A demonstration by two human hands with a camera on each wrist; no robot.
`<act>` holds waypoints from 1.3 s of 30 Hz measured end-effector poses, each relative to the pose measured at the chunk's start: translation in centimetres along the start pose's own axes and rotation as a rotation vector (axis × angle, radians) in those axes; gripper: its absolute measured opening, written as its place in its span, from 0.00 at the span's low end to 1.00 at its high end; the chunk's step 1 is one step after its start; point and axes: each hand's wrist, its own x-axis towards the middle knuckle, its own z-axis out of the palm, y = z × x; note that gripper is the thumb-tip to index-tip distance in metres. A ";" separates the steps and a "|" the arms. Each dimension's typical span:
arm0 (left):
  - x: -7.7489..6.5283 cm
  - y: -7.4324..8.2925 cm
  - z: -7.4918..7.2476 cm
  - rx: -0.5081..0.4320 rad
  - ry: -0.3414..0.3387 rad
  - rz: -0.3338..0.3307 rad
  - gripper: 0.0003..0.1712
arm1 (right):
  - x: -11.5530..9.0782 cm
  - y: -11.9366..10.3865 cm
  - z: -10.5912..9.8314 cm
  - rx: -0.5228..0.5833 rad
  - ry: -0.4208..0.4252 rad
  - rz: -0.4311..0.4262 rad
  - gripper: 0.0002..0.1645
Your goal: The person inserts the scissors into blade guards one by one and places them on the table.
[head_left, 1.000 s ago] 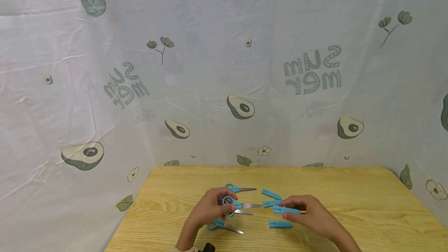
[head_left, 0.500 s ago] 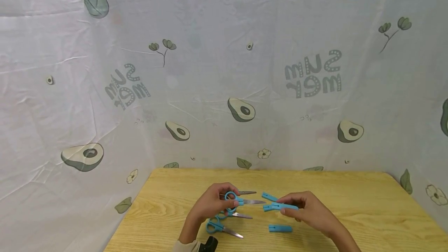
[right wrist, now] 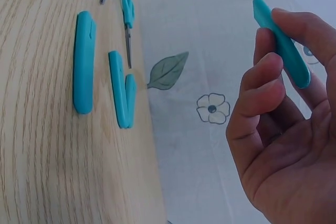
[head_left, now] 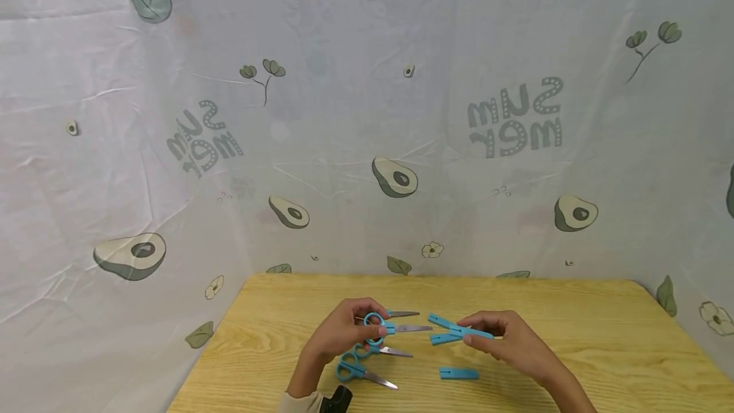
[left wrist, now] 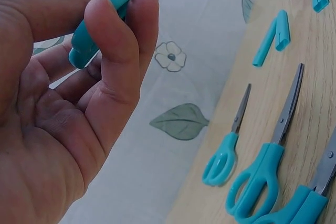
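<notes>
In the head view my left hand (head_left: 346, 330) pinches the light-blue handles of a pair of scissors (head_left: 410, 329), its metal blades pointing right. Opposite, my right hand (head_left: 507, 338) holds a light-blue blade cover (head_left: 474, 332) between thumb and fingers. A short gap separates the blade tip from the cover's near end. The left wrist view shows the held scissors' handle (left wrist: 83, 45) between thumb and fingertips, raised above the table. From the right wrist the held cover (right wrist: 289, 51) appears smooth and slim, with its rounded end toward the palm.
Three more scissors lie on the wooden table (head_left: 573, 330): a far pair (head_left: 406, 314), a middle pair (head_left: 395, 352) and a near pair (head_left: 352, 369). Three loose covers, far (head_left: 438, 320), middle (head_left: 443, 339) and near (head_left: 459, 373), lie right of them. A patterned sheet (head_left: 344, 113) hangs behind.
Both hands have risen slightly, away from the near cover, still holding the scissors and the cover. The held scissors and cover stay facing each other with a gap.
</notes>
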 end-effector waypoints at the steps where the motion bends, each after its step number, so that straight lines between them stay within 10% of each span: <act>1: 0.0 0.1 0.0 -0.002 0.001 -0.004 0.13 | 0.0 0.0 0.0 0.002 -0.005 -0.009 0.20; 39: 0.6 0.0 1.7 -0.016 -0.039 0.042 0.13 | 0.4 0.0 1.4 0.050 -0.071 -0.070 0.21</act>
